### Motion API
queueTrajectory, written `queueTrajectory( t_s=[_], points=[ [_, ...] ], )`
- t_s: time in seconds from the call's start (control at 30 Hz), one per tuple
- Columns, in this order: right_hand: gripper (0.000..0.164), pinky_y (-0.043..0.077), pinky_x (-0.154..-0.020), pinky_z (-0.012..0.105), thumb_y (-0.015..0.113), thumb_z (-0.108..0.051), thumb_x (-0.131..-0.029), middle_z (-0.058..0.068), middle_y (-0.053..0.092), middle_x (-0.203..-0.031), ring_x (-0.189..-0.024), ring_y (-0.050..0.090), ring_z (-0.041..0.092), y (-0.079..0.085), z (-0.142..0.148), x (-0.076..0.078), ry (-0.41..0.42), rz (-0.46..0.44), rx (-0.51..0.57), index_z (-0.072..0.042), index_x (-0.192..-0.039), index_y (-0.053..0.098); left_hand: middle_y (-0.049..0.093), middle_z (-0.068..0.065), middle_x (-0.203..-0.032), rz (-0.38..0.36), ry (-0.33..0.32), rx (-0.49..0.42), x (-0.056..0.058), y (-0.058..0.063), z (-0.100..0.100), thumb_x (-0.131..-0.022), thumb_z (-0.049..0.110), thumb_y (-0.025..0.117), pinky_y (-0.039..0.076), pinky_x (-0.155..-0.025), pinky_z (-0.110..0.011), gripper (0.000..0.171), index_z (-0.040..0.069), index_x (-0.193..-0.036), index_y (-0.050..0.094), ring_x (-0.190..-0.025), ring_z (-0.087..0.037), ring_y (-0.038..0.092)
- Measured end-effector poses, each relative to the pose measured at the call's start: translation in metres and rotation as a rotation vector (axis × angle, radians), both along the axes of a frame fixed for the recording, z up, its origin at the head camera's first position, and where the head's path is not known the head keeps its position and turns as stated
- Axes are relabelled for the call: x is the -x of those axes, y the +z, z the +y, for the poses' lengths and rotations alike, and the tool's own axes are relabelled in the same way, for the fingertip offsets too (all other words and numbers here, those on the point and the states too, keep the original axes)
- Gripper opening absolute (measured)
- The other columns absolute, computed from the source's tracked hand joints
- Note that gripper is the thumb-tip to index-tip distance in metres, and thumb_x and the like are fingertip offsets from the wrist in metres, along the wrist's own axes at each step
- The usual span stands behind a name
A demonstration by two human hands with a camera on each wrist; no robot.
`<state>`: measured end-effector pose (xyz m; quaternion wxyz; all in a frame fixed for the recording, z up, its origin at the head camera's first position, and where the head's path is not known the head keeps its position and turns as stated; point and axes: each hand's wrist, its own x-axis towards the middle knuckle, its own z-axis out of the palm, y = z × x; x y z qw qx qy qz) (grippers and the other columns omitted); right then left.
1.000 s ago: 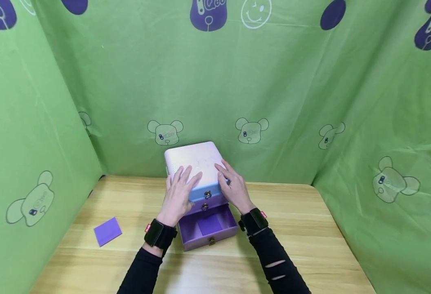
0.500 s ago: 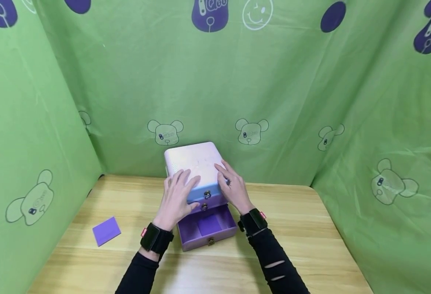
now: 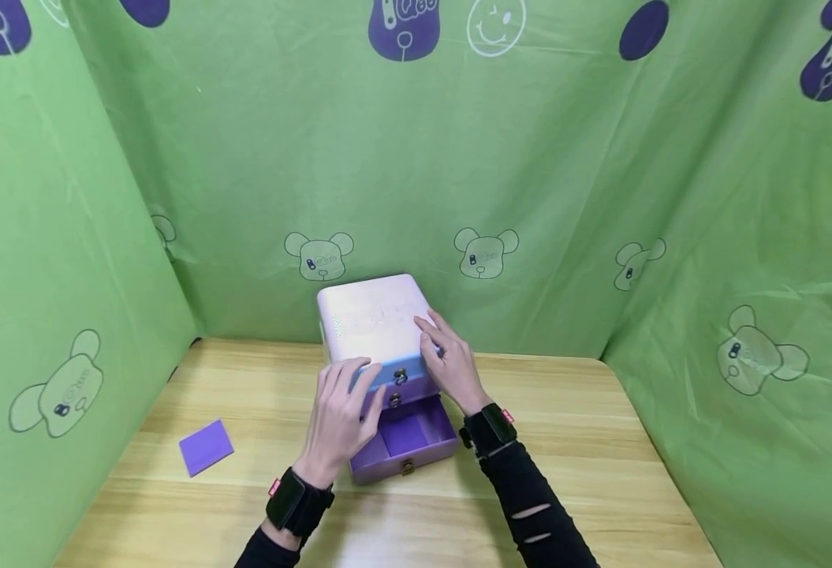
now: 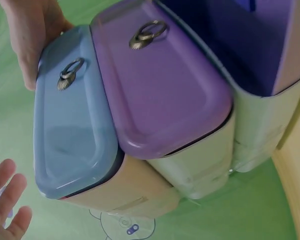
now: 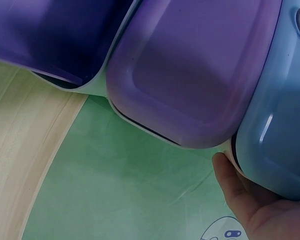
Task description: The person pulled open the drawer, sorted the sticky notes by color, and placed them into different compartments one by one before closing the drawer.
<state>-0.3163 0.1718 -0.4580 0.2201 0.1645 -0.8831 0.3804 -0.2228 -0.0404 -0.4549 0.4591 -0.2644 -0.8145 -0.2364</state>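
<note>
A stacked drawer box has a pale lid (image 3: 373,312), a blue top drawer (image 4: 72,120), a purple middle drawer (image 4: 165,85) and a purple bottom drawer (image 3: 416,461) pulled out. A flat, brighter purple patch shows on the bottom drawer's floor. My right hand (image 3: 453,364) rests on the box's upper right edge; in the right wrist view a finger (image 5: 232,187) lies along the side by the blue drawer. My left hand (image 3: 337,414) hovers at the front left, fingers spread and slightly bent, holding nothing. From the left wrist its fingertips (image 4: 7,195) appear apart from the blue drawer.
A purple square card (image 3: 206,447) lies on the wooden table (image 3: 565,465) to the left. Green printed cloth (image 3: 401,158) hangs behind and on both sides, close to the box's back. Small metal ring pulls (image 4: 70,74) stick out from the drawer fronts.
My left hand has lifted off the lid and drawn back toward me, down past the box's front left corner. My right hand and the box have stayed put.
</note>
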Motion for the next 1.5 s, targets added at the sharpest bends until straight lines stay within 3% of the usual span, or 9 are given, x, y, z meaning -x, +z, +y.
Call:
queueTrajectory(
  t_s=[0.23, 0.43, 0.93, 1.1, 1.3, 1.5],
  points=[
    [0.038, 0.055, -0.103, 0.054, 0.048, -0.03, -0.105, 0.012, 0.05, -0.156, -0.131, 0.061, 0.038, 0.001, -0.003, 0.0, 0.011, -0.003, 0.007, -0.023, -0.14, 0.062, 0.07, -0.016, -0.108, 0.05, -0.024, -0.05, -0.013, -0.014, -0.007, -0.091, 0.018, 0.065, 0.053, -0.087, -0.042, 0.023, 0.003, -0.107, 0.07, -0.098, -0.029, 0.064],
    [0.039, 0.048, -0.113, 0.054, 0.049, -0.031, -0.104, 0.01, 0.049, -0.157, -0.136, 0.056, 0.037, 0.001, -0.004, 0.001, 0.006, -0.03, 0.01, -0.024, -0.14, 0.062, 0.07, -0.014, -0.102, 0.042, -0.002, -0.073, -0.022, -0.03, -0.013, -0.093, 0.019, 0.062, 0.052, -0.087, -0.041, 0.022, 0.001, -0.104, 0.069, -0.094, -0.028, 0.064],
    [0.039, 0.045, -0.115, 0.056, 0.048, -0.032, -0.105, 0.011, 0.049, -0.157, -0.137, 0.055, 0.038, -0.005, -0.001, 0.003, 0.014, -0.047, 0.026, -0.026, -0.14, 0.062, 0.071, -0.016, -0.107, -0.101, 0.097, -0.034, -0.032, -0.067, -0.037, -0.086, 0.017, 0.068, 0.055, -0.088, -0.045, 0.03, 0.0, -0.111, 0.069, -0.1, -0.03, 0.065],
    [0.039, 0.044, -0.116, 0.055, 0.048, -0.033, -0.105, 0.006, 0.047, -0.159, -0.137, 0.055, 0.037, -0.003, -0.001, 0.003, 0.014, -0.053, 0.029, -0.026, -0.141, 0.061, 0.071, -0.018, -0.11, -0.144, 0.142, -0.027, -0.033, -0.076, -0.046, -0.085, 0.017, 0.068, 0.056, -0.087, -0.047, 0.033, 0.0, -0.114, 0.068, -0.101, -0.031, 0.067],
    [0.039, 0.045, -0.114, 0.057, 0.047, -0.033, -0.105, 0.008, 0.046, -0.16, -0.137, 0.056, 0.037, -0.003, -0.001, 0.001, 0.015, -0.071, 0.038, -0.026, -0.141, 0.061, 0.071, -0.02, -0.109, -0.175, 0.177, -0.01, -0.036, -0.086, -0.057, -0.088, 0.02, 0.066, 0.058, -0.086, -0.051, 0.035, 0.0, -0.116, 0.067, -0.099, -0.034, 0.068],
    [0.039, 0.046, -0.113, 0.056, 0.047, -0.031, -0.105, 0.01, 0.046, -0.159, -0.136, 0.056, 0.037, -0.002, -0.001, 0.001, 0.017, -0.057, 0.04, -0.025, -0.141, 0.061, 0.07, -0.021, -0.11, -0.211, 0.217, -0.013, -0.036, -0.094, -0.067, -0.088, 0.019, 0.066, 0.054, -0.092, -0.055, 0.034, 0.0, -0.116, 0.067, -0.107, -0.037, 0.063]
  ],
)
